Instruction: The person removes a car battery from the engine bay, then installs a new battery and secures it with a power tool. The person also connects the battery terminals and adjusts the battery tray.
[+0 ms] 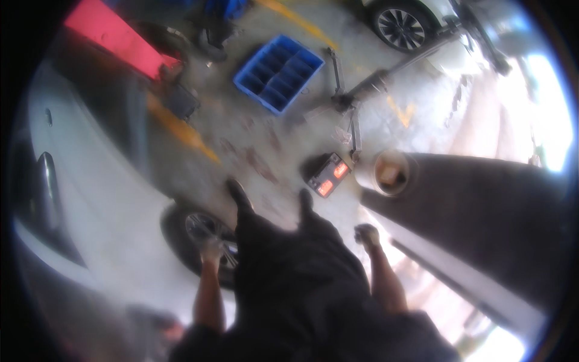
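Note:
My left hand (211,248) hangs low beside the wheel (202,228) of a white car (102,181). It is blurred, and its fingers cannot be made out; whether it touches the wheel is unclear. On the other side of my legs, my right hand (367,235) is curled closed. Something dark shows at its fingers, too smeared to name. Ahead of that hand, on the floor near my right shoe (306,198), lies a black box-shaped object with orange patches (329,175), which looks like a car battery.
A white bucket (392,173) with pale contents stands at a dark, long surface (482,205) on the right. Farther off are a divided blue crate (278,73), jointed metal lift arms (368,84), a red post (114,36) and another car's wheel (401,27).

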